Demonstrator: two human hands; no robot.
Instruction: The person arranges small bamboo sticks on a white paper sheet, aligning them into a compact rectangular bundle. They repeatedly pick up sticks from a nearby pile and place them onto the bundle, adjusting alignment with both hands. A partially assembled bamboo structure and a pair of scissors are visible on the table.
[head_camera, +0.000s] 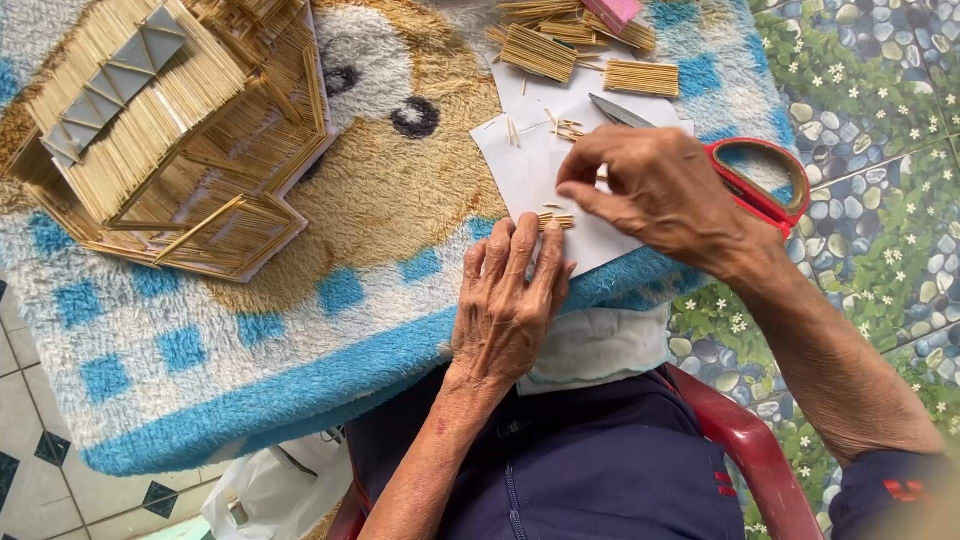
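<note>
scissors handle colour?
Red, on the scissors beside the right hand; head view.

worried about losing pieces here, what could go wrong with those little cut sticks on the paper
The short cut sticks lie loose on white paper near the edge of the fluffy mat; a nudge from the left hand could roll them off or into the pile. The right hand works close to the red scissors, whose blades could catch it.

A pink box (612, 10), partly cut off by the top edge of the view, lies at the far end of the rug-covered tabletop (300, 370) among bundles of sticks. A white plastic bag (275, 490) sits on the floor below. No labels, signs or screens show.
</note>
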